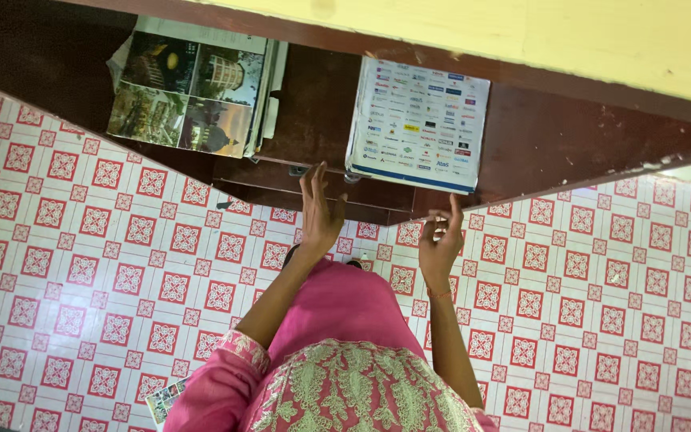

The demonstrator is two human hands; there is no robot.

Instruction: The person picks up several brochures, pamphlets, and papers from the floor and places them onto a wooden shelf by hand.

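Note:
My left hand [317, 212] reaches forward with fingers apart and rests against the front edge of a dark brown wooden table [537, 136], close to a small metal fitting [297, 170]. My right hand [440, 240] hovers at the table's edge with its fingers curled and the index finger raised; nothing shows inside it. Just beyond the right hand a white booklet [419, 124] covered in small coloured logos lies on the table top. Both arms come out of pink embroidered clothing [345, 368].
A stack of papers topped by a sheet of building photographs [189, 88] lies on the table's left part. The floor [81, 264] has red and white patterned tiles. A printed leaflet [161, 398] lies on it. A yellow wall [561, 40] runs behind the table.

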